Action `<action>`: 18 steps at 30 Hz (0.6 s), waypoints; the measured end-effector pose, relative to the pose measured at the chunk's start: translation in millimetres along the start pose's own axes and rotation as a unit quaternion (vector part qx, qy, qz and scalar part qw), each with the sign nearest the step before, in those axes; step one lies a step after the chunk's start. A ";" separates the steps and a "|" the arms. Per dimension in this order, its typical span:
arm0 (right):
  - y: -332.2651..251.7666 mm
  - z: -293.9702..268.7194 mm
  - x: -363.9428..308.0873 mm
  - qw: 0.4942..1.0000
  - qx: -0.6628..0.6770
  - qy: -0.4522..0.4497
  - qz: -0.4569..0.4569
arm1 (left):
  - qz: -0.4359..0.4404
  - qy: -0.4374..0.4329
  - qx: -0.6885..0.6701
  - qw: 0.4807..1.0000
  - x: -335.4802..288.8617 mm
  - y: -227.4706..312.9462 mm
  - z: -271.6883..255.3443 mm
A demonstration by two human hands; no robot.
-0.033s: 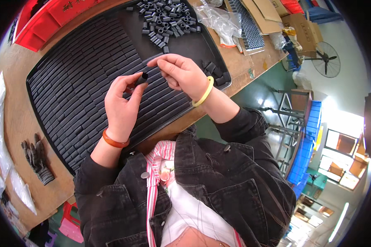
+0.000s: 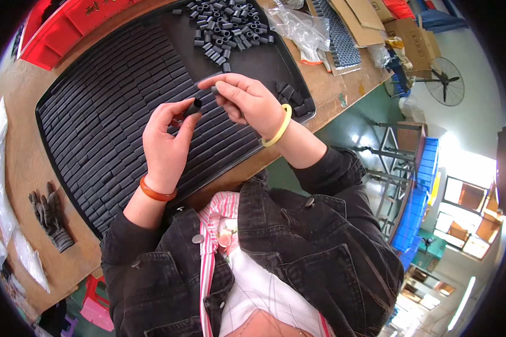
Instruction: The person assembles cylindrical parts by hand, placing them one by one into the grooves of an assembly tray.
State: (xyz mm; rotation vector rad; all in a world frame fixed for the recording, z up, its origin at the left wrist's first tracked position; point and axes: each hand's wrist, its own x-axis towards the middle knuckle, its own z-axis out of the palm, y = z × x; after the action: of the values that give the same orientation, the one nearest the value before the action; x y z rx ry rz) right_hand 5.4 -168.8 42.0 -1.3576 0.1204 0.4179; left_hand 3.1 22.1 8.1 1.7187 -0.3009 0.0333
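Observation:
Between the thumb and fingers of my left hand (image 2: pixel 166 140) a short black tube (image 2: pixel 193 107) is pinched, its open end tipped up toward my right hand (image 2: pixel 250 102). That right hand is closed just to the right of the tube, index finger reaching out and thumb bent in. A small dark bit shows at its thumb tip; what it is I cannot make out. Both hands hover over a large black tray (image 2: pixel 239 63), where many black tubes (image 2: pixel 112 95) lie packed in tight rows. Loose short black tubes (image 2: pixel 225 25) are heaped at its far end.
A red crate (image 2: pixel 67 33) stands beyond the tray at the far left. More black pieces (image 2: pixel 291 95) lie in the tray's right corner. A dark glove (image 2: pixel 52 219) and a long plastic bag (image 2: pixel 5 168) are on the left; clear plastic (image 2: pixel 301 28) and cardboard (image 2: pixel 357 22) lie far right.
My right fingertips have shifted very slightly left, and a dark bit now shows by the thumb tip. The left hand and its tube have stayed in place.

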 end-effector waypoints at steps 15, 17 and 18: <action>11.3 21.8 -0.8 0.898 -0.337 0.110 -0.260 | 0.000 0.000 -0.008 1.000 -1.3 -6.2 0.9; 13.3 23.8 -4.2 0.883 -0.362 0.114 -0.277 | 0.030 0.003 0.050 0.998 -0.1 0.7 -0.1; 14.0 24.5 -4.9 0.867 -0.386 0.115 -0.295 | 0.030 0.003 0.050 0.998 -0.3 0.9 -0.4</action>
State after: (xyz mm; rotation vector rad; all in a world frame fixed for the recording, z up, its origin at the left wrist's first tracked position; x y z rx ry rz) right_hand -8.0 -144.1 36.0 -2.1369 -0.3009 -0.2632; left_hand 2.7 22.3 8.9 1.8075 -0.3517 0.0995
